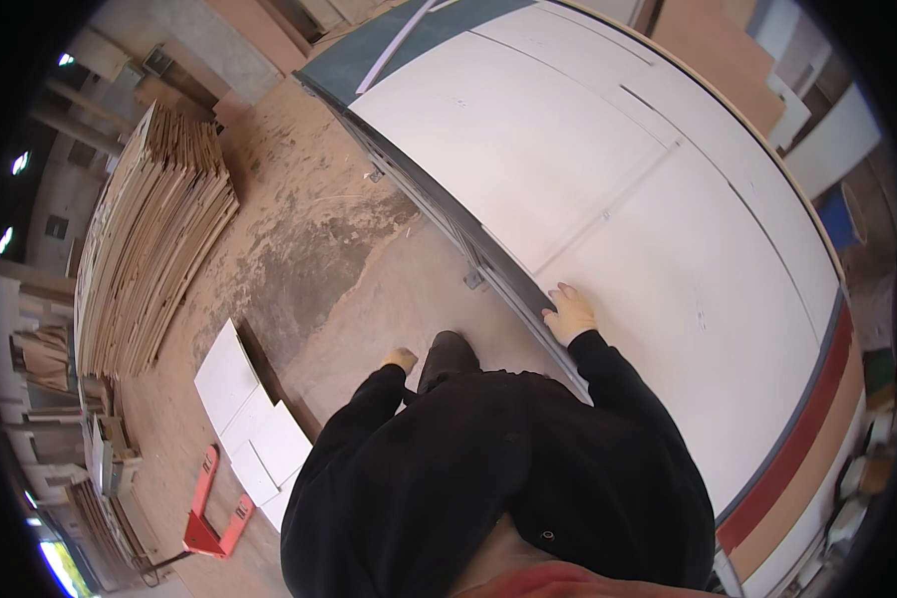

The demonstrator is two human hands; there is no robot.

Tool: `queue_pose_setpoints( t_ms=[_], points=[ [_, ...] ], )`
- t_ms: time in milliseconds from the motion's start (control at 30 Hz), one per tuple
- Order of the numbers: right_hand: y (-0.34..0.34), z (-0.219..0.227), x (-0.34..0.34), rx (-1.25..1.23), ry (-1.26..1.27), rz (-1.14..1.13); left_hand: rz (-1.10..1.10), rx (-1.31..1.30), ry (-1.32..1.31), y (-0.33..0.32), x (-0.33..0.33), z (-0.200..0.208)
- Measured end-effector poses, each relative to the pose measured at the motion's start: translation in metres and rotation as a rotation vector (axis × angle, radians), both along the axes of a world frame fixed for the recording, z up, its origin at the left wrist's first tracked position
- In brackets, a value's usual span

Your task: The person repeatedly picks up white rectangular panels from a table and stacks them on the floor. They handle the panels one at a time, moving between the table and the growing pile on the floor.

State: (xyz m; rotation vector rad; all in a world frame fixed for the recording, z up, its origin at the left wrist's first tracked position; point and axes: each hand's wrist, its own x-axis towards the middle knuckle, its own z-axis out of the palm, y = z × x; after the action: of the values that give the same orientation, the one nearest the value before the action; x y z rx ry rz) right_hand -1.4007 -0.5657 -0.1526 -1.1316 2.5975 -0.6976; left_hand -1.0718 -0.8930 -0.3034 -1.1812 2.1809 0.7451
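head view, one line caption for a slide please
Right hand at the edge of a white panel, left hand above the floor, stacked boards beyond.

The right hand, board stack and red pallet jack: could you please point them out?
Right hand (572,319): head view, its back.
Board stack (154,244): head view, stacked edges.
Red pallet jack (206,539): head view, base joining its forks.

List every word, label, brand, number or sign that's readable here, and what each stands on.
No text reads clearly enough to quote.
Orange-red metal pallet truck: dark markings on its forks, too small and blurred to read.
Flat white sheet under the right hand: faint marks, perhaps not writing.
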Motion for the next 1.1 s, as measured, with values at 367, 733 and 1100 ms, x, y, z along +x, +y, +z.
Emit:
queue_pose_setpoints(
  t_ms=[367, 733, 1100],
  points=[
    [-0.113, -0.055, -0.059, 0.364, -0.094, -0.681, 0.187, -0.331, 0.753, -0.462, -0.381, 0.065],
    [-0.207, -0.065, -0.113, 0.462, -0.227, -1.553, -0.166, -0.542, 0.348, -0.645, -0.597, 0.068],
    [-0.216, -0.063, -0.137, 0.587, -0.274, -1.781, -0.188, -0.643, 0.394, -0.648, -0.600, 0.056]
  ],
)
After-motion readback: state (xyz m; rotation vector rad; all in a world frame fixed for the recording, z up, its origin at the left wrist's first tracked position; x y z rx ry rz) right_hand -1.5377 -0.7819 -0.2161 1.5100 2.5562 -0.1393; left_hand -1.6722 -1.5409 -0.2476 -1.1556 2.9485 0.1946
